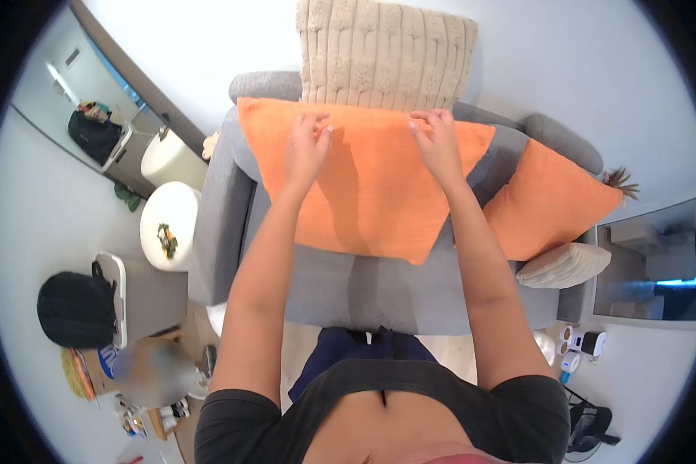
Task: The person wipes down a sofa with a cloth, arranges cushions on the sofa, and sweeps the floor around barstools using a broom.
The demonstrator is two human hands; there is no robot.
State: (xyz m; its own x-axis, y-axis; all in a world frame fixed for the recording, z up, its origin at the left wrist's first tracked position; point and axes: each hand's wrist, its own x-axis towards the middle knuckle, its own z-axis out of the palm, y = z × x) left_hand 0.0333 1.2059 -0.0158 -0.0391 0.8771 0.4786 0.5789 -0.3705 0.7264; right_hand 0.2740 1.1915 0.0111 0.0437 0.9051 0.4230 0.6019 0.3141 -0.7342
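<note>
A large orange cushion (379, 185) lies against the back of the grey sofa (332, 290), its top edge running below a beige ribbed cushion (387, 54). Over its upper left part is my left hand (309, 147), fingers bent and apart from the thumb, with nothing seen between them. My right hand (437, 147) is over the upper right part, fingers curled loosely and the thumb apart, likewise holding nothing visible. Whether the fingertips touch the fabric is hard to tell. A second orange cushion (553, 201) leans at the sofa's right end.
A small striped cushion (566, 265) rests by the right armrest. To the left are a round white table (170, 224) with a plant, a light basket (151, 298) and a black bag (77, 309). A mirror (77, 100) hangs upper left.
</note>
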